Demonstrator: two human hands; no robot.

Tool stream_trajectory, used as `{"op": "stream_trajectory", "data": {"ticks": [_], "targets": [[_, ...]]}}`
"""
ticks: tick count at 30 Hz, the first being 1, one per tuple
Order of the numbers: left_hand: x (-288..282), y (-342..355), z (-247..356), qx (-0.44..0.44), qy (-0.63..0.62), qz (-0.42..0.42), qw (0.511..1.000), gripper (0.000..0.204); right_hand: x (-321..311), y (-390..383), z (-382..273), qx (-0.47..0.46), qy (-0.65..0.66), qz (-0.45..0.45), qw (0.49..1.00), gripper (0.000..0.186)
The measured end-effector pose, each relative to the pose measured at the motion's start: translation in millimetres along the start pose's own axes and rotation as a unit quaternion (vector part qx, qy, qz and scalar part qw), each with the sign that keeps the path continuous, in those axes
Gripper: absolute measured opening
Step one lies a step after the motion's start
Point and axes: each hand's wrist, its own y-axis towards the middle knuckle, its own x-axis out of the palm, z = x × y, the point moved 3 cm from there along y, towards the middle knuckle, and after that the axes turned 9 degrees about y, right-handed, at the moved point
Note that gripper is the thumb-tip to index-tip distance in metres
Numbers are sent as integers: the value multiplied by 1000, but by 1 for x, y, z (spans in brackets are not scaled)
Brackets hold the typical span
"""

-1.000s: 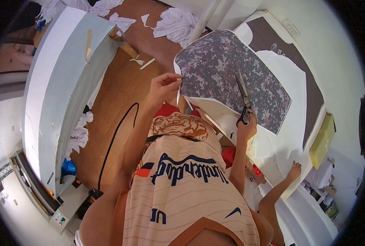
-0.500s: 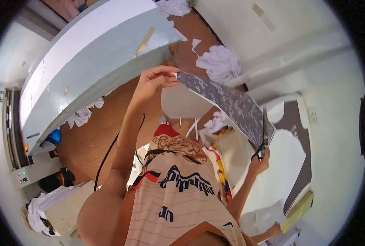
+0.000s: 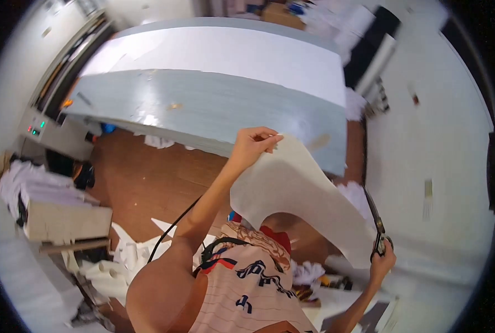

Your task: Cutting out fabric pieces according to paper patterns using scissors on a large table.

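Observation:
My left hand [image 3: 256, 145], fingers pinched, holds up one corner of a white curved sheet [image 3: 306, 191]. The sheet is paper or cloth; I cannot tell which. It hangs in front of my body and bends down to the right, with a rounded cut-out along its lower edge. My right hand [image 3: 383, 261] grips the dark-handled scissors [image 3: 377, 221], their blades pointing up and away from me. The sheet's narrow lower end lies beside the scissors' handles; whether the right hand also holds it I cannot tell.
A long light-blue table [image 3: 225, 94] with a white sheet [image 3: 203, 53] over it stands ahead. At far left is a machine with lit buttons [image 3: 39, 126]. White scraps [image 3: 128, 252] and a cloth-topped box [image 3: 64, 222] lie at lower left. Rolls [image 3: 375, 66] lean at back right.
The view has swung toward the long table. The sheet's patterned grey face no longer shows; a plain white face does. Both hands keep their hold, and the scissors have moved right and nearer.

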Motion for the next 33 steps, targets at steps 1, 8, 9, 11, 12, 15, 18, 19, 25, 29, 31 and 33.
{"op": "stream_trajectory", "data": {"ticks": [1,8,9,11,12,15,18,19,25,29,31,33], "targets": [[-12,18,-2,14,9,44,999,14,19,32,-14,-23,14,-6,1000,32],[-141,109,12,48,91,321,941,16,149,242,-164,-118,146,-169,968,28],[-160,121,15,50,98,338,935,16,166,269,-187,-136,165,-196,957,29],[-195,137,6,31,57,352,934,18,203,309,-228,-163,201,-251,933,30],[-216,145,2,29,64,367,927,18,223,326,-246,-174,208,-261,927,30],[-304,217,7,78,116,420,897,19,305,404,-341,-154,224,-332,903,30],[-405,278,5,100,153,453,872,20,378,445,-442,-130,223,-357,898,31],[-434,308,-3,118,179,452,866,20,406,462,-465,-183,243,-342,889,29],[-591,443,-19,149,310,454,822,18,529,512,-599,-141,194,-385,891,25],[-686,526,-16,141,293,422,846,17,598,541,-691,-115,248,-389,880,26],[-728,555,-28,97,290,415,857,15,640,561,-719,-117,240,-400,877,26],[-773,585,-45,90,346,419,835,13,680,588,-744,-126,219,-428,868,25]]}}
